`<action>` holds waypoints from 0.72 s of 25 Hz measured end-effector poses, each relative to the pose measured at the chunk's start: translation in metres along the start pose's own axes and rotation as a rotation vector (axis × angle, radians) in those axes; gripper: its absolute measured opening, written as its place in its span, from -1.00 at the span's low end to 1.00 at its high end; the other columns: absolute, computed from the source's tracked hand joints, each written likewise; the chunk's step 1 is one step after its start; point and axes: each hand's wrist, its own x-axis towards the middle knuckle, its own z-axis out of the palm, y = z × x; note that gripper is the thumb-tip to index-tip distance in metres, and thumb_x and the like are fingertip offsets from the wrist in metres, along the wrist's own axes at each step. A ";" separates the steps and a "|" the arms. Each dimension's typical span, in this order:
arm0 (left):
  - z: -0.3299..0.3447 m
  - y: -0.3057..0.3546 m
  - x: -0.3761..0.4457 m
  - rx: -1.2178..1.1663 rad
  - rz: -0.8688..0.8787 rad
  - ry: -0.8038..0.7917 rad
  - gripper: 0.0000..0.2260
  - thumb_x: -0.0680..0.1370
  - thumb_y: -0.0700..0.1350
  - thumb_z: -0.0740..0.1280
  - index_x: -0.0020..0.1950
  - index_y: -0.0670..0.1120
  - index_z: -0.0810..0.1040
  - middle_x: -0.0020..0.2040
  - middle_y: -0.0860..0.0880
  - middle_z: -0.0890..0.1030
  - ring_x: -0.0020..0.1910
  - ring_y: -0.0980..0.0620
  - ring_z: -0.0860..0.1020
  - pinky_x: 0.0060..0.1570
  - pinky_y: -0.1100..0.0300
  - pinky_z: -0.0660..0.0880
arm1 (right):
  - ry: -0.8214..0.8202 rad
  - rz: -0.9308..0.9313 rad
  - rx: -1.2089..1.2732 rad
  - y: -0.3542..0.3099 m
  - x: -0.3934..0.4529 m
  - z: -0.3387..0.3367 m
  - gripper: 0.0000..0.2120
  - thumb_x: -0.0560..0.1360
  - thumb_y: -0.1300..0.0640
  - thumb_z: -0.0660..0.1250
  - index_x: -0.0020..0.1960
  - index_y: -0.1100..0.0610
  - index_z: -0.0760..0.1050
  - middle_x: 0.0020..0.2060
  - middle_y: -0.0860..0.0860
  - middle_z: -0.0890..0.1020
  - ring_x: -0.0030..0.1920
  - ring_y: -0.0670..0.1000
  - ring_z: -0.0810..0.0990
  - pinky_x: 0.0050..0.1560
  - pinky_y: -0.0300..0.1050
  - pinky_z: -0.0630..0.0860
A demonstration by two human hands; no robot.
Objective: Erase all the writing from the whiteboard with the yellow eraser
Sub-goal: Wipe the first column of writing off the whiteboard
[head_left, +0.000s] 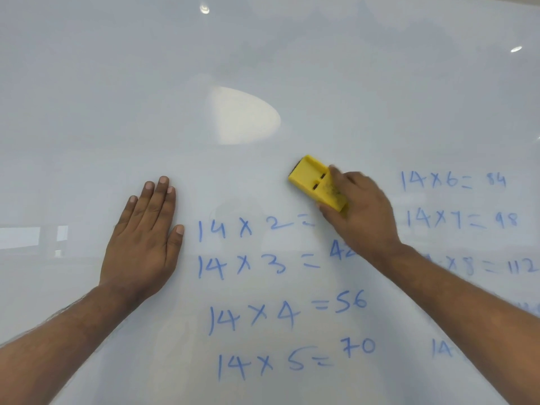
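Note:
The whiteboard [204,68] fills the view. Blue multiplication lines [248,314] run down the middle, from 14 x 2 to 14 x 5 = 70. More blue sums [455,200] stand at the right, partly hidden by my right forearm. My right hand [359,211] grips the yellow eraser [315,181], which is pressed on the board just above the end of the 14 x 2 line. The result of that line is hidden under my hand. My left hand [143,238] lies flat on the board, fingers spread, left of the writing.
The upper half of the board carries no writing, only reflections of ceiling lights [242,115]. Faint window reflections [32,238] show at the left edge.

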 end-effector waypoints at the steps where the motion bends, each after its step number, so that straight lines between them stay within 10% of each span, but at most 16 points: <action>1: 0.000 0.000 -0.001 -0.002 0.000 -0.001 -0.43 0.69 0.05 -0.05 0.67 -0.14 -0.01 0.69 -0.04 0.01 0.67 0.00 -0.04 0.63 0.06 -0.12 | -0.031 -0.089 -0.006 -0.006 -0.008 0.004 -0.41 0.46 -0.01 0.40 0.41 0.17 0.38 0.05 0.12 0.56 -0.02 0.18 0.52 -0.05 0.01 0.47; 6: 0.000 0.000 -0.004 -0.001 0.006 -0.001 -0.43 0.69 0.05 -0.05 0.67 -0.14 -0.01 0.69 -0.05 0.01 0.67 0.00 -0.04 0.63 0.06 -0.11 | -0.203 -0.415 -0.034 0.002 -0.036 -0.005 -0.47 0.52 -0.06 0.33 0.41 0.15 0.39 0.05 0.09 0.58 -0.05 0.14 0.55 -0.09 -0.01 0.47; 13: 0.002 0.001 -0.006 0.004 0.002 0.016 -0.43 0.69 0.04 -0.05 0.66 -0.16 0.00 0.69 -0.06 0.03 0.67 -0.01 -0.03 0.64 0.03 -0.08 | -0.067 -0.118 0.059 -0.019 -0.001 0.004 -0.42 0.41 0.00 0.37 0.38 0.18 0.42 -0.04 0.13 0.53 -0.08 0.19 0.50 -0.08 0.06 0.46; 18: 0.003 -0.001 -0.011 0.004 0.010 0.029 -0.44 0.69 0.03 -0.04 0.66 -0.16 0.02 0.69 -0.06 0.03 0.67 -0.02 -0.02 0.64 0.02 -0.08 | -0.187 -0.366 0.064 -0.036 -0.024 0.015 -0.45 0.48 -0.02 0.36 0.41 0.14 0.40 -0.03 0.09 0.54 -0.10 0.15 0.49 -0.09 0.01 0.42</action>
